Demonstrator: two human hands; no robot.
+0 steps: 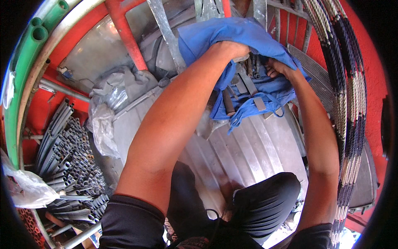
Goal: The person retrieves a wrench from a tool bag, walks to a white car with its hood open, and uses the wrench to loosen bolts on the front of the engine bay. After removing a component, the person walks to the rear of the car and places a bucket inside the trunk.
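Note:
A blue cloth bag (224, 31) lies opened at the far side, with metal tools spread in its mouth. Among them are flat metal plates (247, 84), a dark-handled tool (228, 103) and several rod-like tools (253, 66). My left hand (235, 50) reaches in under the upper flap of the cloth; its fingers are mostly hidden. At the bag's right side, my right hand (280, 67) has its fingers curled beside the rod-like tools, partly under the cloth. What they grip, if anything, is hidden. A cloth tie (236, 122) hangs from the bag's near edge.
Beneath the bag and my legs is a ribbed metal surface (244, 145). Bundled grey tubes (74, 162) stand left, near clear plastic bags (103, 128) and green pipes (31, 62). Coiled rope (346, 103) hangs close to my right arm, before a red wall (373, 83).

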